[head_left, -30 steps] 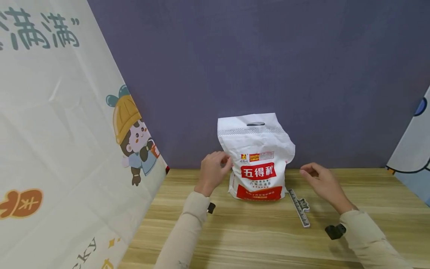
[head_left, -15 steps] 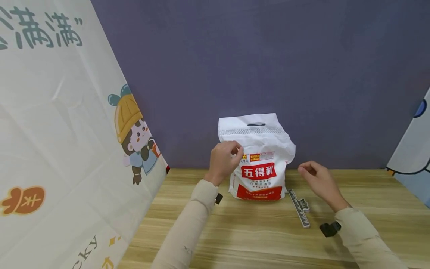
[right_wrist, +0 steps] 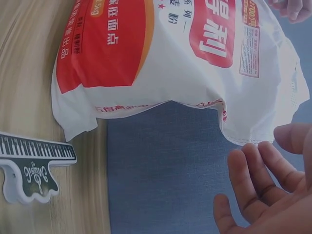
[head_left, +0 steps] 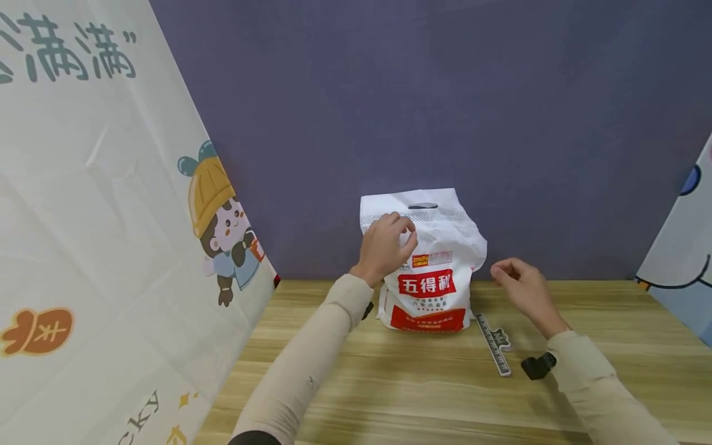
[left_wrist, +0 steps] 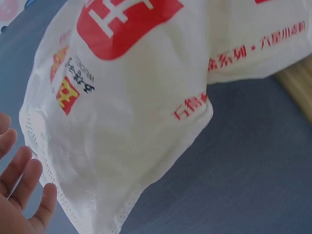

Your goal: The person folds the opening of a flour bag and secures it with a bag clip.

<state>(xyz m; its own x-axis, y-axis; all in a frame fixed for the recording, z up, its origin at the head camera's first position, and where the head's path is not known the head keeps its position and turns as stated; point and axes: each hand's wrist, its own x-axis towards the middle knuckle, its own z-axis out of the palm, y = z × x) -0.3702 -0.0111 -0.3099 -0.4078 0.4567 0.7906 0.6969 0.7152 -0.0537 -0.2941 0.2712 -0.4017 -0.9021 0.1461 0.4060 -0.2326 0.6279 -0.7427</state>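
Note:
A white and red flour bag [head_left: 431,241] with a handle slot stands upright at the table's back, against the dark backdrop. In the head view my left hand [head_left: 384,248] overlaps its upper left, fingers loosely bent and holding nothing. Seen from the left wrist, those fingers [left_wrist: 30,181] spread near the bag's dotted top band. Off the bag's right side, my right hand [head_left: 523,293] hovers with nothing in its grasp; the right wrist view has its fingertips [right_wrist: 265,148] close to the bag's upper corner. Below that hand lies a piano-keyboard-patterned clip [head_left: 492,345] marked "Music".
The wood-grain table [head_left: 411,395] runs up to the dark blue backdrop [head_left: 500,123] right behind the bag. A white printed sheet [head_left: 100,216] hangs at the left, and another printed panel [head_left: 681,247] stands at the right.
My left hand has risen and moved right, from the bag's left side to in front of its upper part. The right hand has shifted slightly left and up. Bag and clip stay put.

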